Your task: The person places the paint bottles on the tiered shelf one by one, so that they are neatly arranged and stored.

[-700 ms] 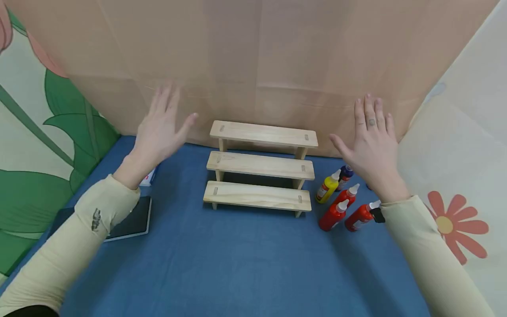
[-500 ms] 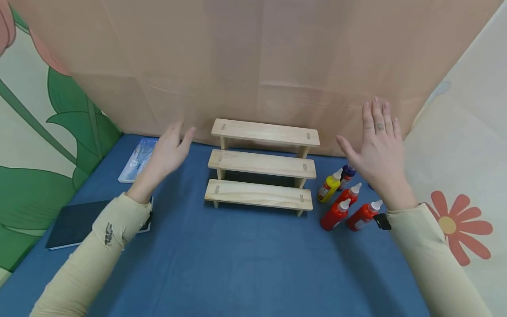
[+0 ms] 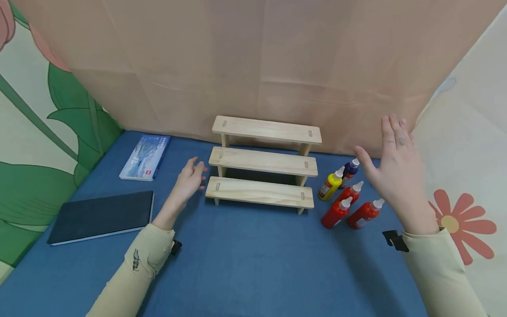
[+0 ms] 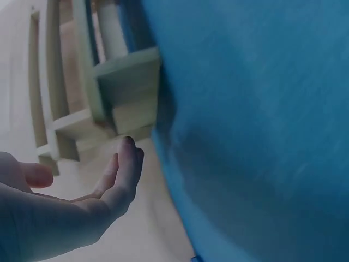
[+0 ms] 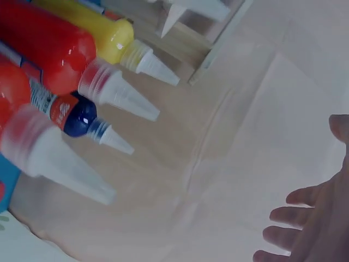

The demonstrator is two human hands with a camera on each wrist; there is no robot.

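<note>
A three-tier wooden stand (image 3: 261,165) stands at the middle back of the blue cloth. Just left of its lower tiers is my left hand (image 3: 189,180), fingers loosely bent and holding nothing; the left wrist view shows the stand (image 4: 131,82) beyond those fingertips. Above and right of several squeeze bottles, my right hand (image 3: 400,176) hovers with fingers extended and holds nothing. Those are a yellow bottle (image 3: 329,186), a dark blue bottle (image 3: 347,174) and red bottles (image 3: 336,215) with white nozzle caps. The right wrist view has the yellow bottle (image 5: 109,38) close to the camera.
A black flat notebook-like item (image 3: 103,216) lies on the left of the blue cloth (image 3: 253,264). Behind it rests a blue-and-white box or book (image 3: 145,157). A beige sheet (image 3: 253,66) hangs behind the stand, and patterned walls border both sides.
My left hand has come down and to the right, toward the stand, uncovering the notebook-like item and the blue-and-white one. My right hand has shifted right and slightly down.
</note>
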